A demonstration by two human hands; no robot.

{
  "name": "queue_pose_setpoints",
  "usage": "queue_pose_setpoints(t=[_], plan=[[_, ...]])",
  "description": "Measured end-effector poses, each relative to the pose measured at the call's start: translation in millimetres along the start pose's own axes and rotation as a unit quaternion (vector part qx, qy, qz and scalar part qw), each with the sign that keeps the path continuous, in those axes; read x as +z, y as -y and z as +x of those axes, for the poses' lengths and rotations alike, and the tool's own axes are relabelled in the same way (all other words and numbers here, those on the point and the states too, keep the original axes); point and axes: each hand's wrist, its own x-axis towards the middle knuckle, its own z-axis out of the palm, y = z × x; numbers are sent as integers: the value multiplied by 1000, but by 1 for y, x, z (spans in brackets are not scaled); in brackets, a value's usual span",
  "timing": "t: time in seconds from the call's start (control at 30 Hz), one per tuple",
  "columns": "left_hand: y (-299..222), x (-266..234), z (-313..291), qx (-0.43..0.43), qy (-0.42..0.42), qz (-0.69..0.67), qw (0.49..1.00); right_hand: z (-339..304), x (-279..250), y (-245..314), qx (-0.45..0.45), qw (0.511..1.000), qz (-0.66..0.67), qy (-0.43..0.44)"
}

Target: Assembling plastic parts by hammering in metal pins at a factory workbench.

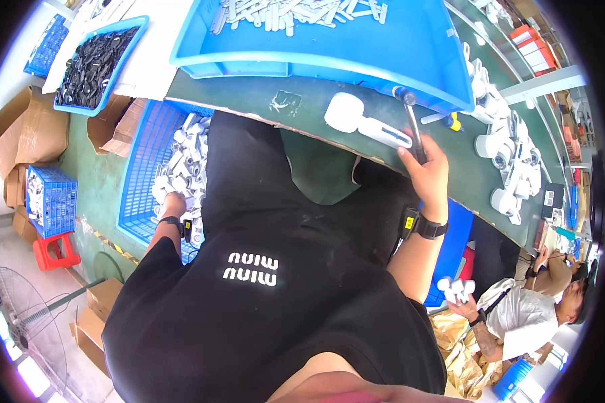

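The right hand curls round a grey metal hammer, thumb touching or just beside a white plastic part with a round head and slotted arm, lying on the green bench. The left hand dips among jumbled white plastic pieces in a blue lattice-walled crate — whether its fingers grasp anything, I cannot tell. A slipping hammer could crack the smooth, hard-looking plastic; a nudge could tip the part over the nearby edge.

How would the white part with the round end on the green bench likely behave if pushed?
The white part looks stiff, given its straight-edged arm. Its bulky round end may make it pivot rather than slide straight.
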Motion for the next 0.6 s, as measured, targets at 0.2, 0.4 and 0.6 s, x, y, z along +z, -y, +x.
queue_pose_setpoints(t=[0.2,0.4,0.6], plan=[[21,-176,32,-213,-438,-303,819,-1,-1,-4,-26,1000,7,-9],[-18,-510,7,123,-667,-487,550,0,-4,-6,-42,998,43,15],[-199,-652,42,294,-395,-217,842,2,-5,-13,-25,998,58,-4]])
